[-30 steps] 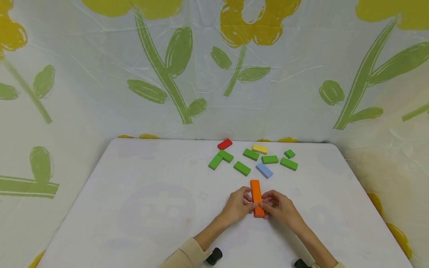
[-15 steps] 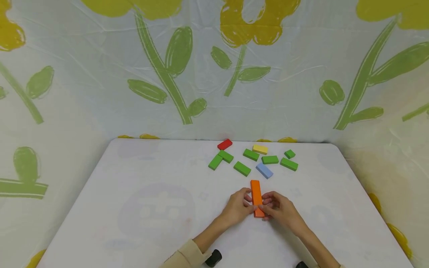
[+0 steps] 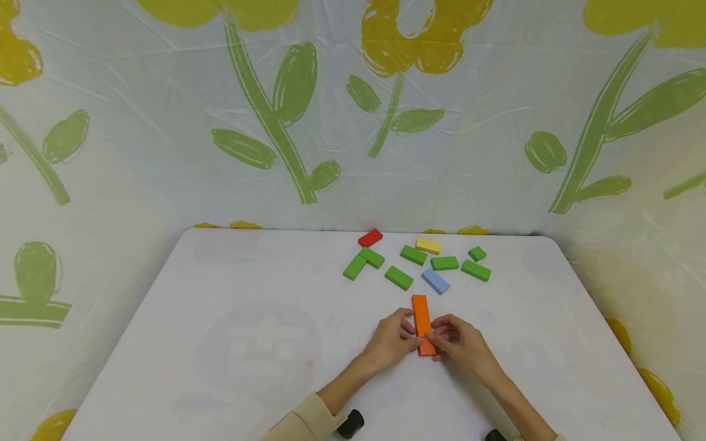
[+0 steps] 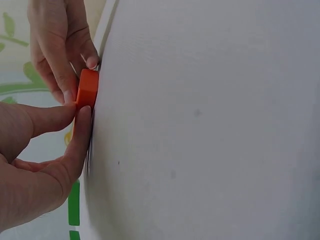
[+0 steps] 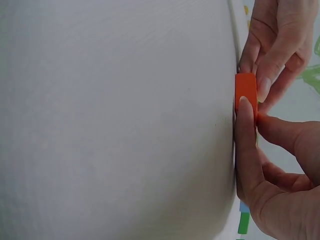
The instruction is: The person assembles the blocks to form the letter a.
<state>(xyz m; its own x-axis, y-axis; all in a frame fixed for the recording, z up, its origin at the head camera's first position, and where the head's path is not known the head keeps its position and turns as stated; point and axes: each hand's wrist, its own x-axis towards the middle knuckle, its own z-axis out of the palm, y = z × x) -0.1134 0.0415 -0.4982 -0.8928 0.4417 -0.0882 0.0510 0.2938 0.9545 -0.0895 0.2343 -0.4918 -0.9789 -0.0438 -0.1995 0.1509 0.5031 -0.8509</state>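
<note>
In the head view, two orange blocks (image 3: 421, 315) lie end to end on the white table, forming one long bar that points away from the person. A seam crosses the bar beside the thumbs. From the left side, the left hand (image 3: 388, 340) pinches the bar near its close end, its thumb on the top edge. Opposite it, the right hand (image 3: 465, 344) pinches the same part with thumb and fingers. The left wrist view shows the near orange block (image 4: 89, 87) low against the tabletop between both hands' fingertips. Fingers partly cover the bar's sides.
Beyond the bar lie a blue block (image 3: 435, 281), a yellow block (image 3: 428, 245), a red block (image 3: 370, 237) and several green blocks (image 3: 399, 277). One small green block (image 3: 477, 253) sits at the back right. A flower-printed curtain (image 3: 469, 159) stands behind the table (image 3: 248, 269).
The orange blocks have edged very slightly away from the person. Both thumbs shift a little along the top, and the hands otherwise keep their places. The other blocks stay put.
</note>
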